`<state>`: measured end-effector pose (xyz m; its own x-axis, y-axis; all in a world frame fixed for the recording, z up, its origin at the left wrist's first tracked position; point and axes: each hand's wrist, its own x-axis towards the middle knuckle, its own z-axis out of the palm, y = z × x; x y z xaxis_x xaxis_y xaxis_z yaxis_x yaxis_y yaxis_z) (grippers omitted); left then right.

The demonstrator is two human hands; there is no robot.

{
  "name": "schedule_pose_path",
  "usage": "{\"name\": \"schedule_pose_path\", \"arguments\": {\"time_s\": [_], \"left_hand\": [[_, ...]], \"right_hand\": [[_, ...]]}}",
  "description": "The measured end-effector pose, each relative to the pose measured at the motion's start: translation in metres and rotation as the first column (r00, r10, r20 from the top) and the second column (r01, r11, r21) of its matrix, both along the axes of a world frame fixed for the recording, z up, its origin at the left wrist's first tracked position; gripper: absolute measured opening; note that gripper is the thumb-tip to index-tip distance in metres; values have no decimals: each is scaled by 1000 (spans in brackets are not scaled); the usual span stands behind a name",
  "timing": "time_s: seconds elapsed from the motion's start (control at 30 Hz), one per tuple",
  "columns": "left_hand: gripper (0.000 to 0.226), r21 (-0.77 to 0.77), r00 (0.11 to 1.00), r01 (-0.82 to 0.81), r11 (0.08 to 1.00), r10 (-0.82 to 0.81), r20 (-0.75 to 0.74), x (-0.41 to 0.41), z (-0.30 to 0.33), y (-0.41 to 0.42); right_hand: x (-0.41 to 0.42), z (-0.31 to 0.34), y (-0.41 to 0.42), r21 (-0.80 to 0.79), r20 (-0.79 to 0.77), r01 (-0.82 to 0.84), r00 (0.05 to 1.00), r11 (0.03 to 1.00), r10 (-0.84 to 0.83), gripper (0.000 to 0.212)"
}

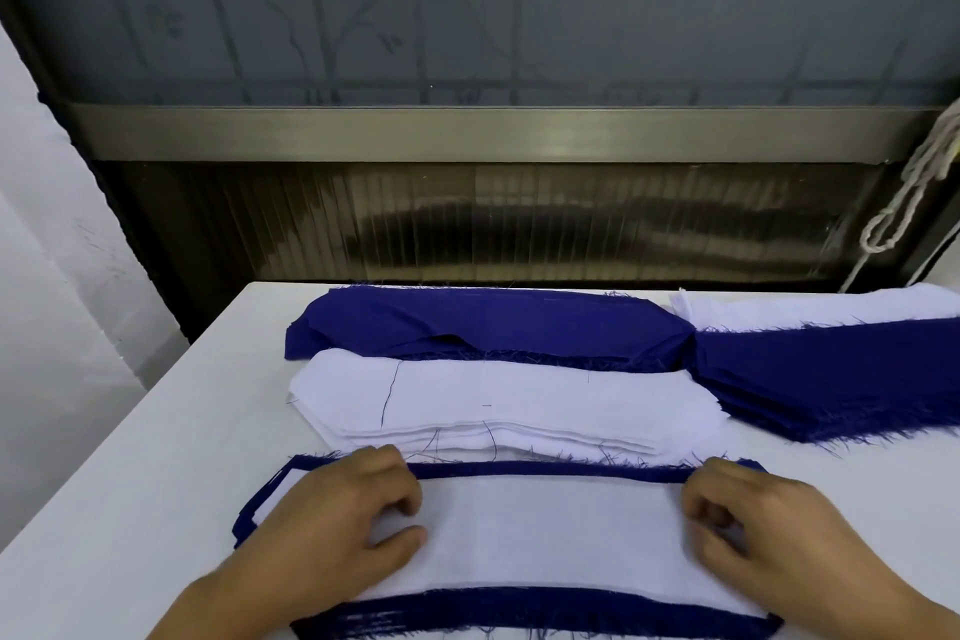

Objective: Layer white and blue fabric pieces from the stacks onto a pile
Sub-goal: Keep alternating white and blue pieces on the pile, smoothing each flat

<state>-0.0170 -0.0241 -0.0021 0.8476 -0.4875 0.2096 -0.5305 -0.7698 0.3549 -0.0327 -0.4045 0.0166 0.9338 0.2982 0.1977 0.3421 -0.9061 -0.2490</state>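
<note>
Fabric covers most of the white counter [171, 411], and from the left the first thing met is the near pile [545, 603], its blue edge showing around a white piece [550, 530] laid on top. On that piece's left end rests the left hand [337, 520], fingers loosely curled and thumb spread, pressing down rather than gripping anything. Behind it, toward the middle, sits the white stack [498, 405], several layers thick, and beyond that a blue stack [483, 322] against the far edge. Further right, the right hand [758, 530] lies on the white piece's other end with fingers curled under; whether it pinches the cloth or only presses it cannot be told. At the far right a second heap of blue pieces [831, 379] fans out, with more white cloth [831, 309] behind it. Judging by this, the step in hand is smoothing and squaring the white layer on the pile. The next move likely calls for a blue piece to be lifted from a stack and laid flat over the white, edges matched.
</note>
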Motion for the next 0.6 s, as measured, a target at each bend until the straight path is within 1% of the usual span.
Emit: {"name": "schedule_pose_path", "arguments": {"time_s": [0.03,0.1,0.13,0.2,0.23,0.27,0.3,0.33,0.4,0.47,0.53,0.6], "left_hand": [[11,5,999,-36,999,36,-6,3,3,4],[11,16,993,-114,993,113,35,15,9,4],[13,3,986,-159,987,158,58,24,11,0],[11,-63,960,-255,965,261,105,43,15,-10],[11,-85,942,-298,951,307,136,56,16,-15],[19,-92,924,-337,937,348,160,68,17,-19],[27,-84,912,-361,929,370,178,82,18,-23],[35,-64,904,-382,922,387,181,95,19,-25],[46,-28,896,-416,909,415,159,119,20,-28],[54,27,897,-432,902,426,119,136,15,-27],[58,67,897,-442,895,439,56,142,6,-25],[58,21,890,-456,890,454,46,142,-3,-23]], "right_hand": [[4,1,-2,-34,-13,29,999,999,-29,15],[20,5,-2,-94,-69,93,993,991,-100,17],[30,7,0,-57,-68,119,990,991,-123,17],[53,11,13,88,-23,155,988,984,-154,14],[67,12,21,134,7,162,986,978,-165,11],[82,14,29,149,31,171,984,974,-177,7],[97,15,35,152,43,178,982,972,-186,7],[111,15,41,153,39,183,981,971,-191,14],[136,12,46,148,4,178,984,973,-180,33],[148,5,47,140,-49,160,987,977,-154,44],[151,-8,45,132,-36,155,988,979,-151,41],[150,-19,42,182,40,162,984,970,-172,30]]}}
